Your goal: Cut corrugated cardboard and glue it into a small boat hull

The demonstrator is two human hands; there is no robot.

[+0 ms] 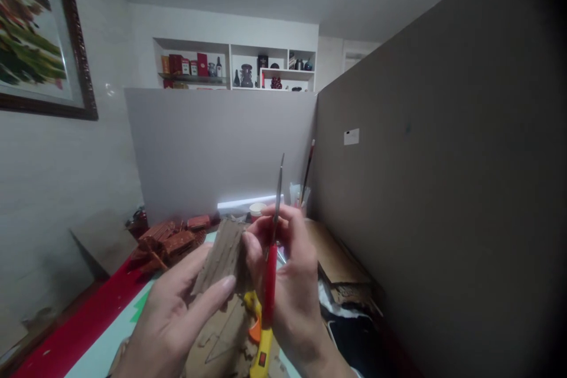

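Note:
My left hand (pixel 172 313) grips a small strip of greyish-brown corrugated cardboard (pixel 224 254), its ridged face tilted toward me and my thumb across its lower edge. Beside it, my right hand (pixel 290 266) is closed around a slim tool with a red handle (pixel 269 289) and a thin metal end pointing up; its exact kind is unclear. My right thumb and fingertips are at the cardboard's right edge. Under my hands lies a larger brown cardboard sheet (pixel 212 342) with scraps. A yellow tool (pixel 262 354) with an orange part shows below the red handle.
Reddish-brown model pieces (pixel 177 242) are piled at the back left. A pale cup (pixel 257 209) and a brush (pixel 308 171) in a clear holder stand at the back. Stacked cardboard (pixel 339 257) lies on the right, beside a tall grey partition (pixel 425 201).

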